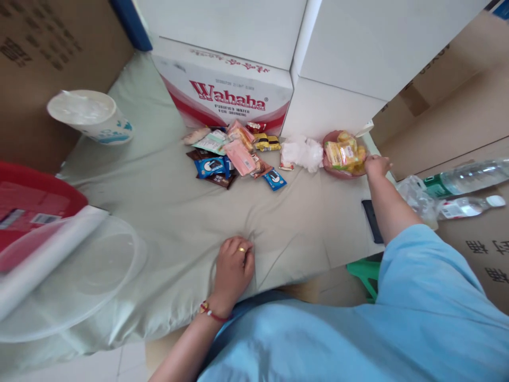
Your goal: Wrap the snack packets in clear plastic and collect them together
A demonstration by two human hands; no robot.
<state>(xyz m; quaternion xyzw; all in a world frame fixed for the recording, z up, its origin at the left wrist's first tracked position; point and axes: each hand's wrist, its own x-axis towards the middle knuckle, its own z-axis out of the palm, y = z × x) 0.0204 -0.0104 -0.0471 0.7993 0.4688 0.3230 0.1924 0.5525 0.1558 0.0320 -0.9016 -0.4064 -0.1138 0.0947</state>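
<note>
Carton: white with red lettering and red bands. In front of carton: blue packet, pink packet, yellow-and-black packet. Right of carton: white bag; pinkish-red bowl, yellow packets inside. Left of carton: white cup, blue print.

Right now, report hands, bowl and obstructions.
Right hand at rim of pink bowl. Left hand curled on tablecloth. Bowl holding packets. White bundle close beside it.

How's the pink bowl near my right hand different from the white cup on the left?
The pink bowl looks plain; the white cup carries blue print. The bowl holds yellow-toned packets; the cup has clear plastic at its mouth. Both stand on the pale cloth.
</note>
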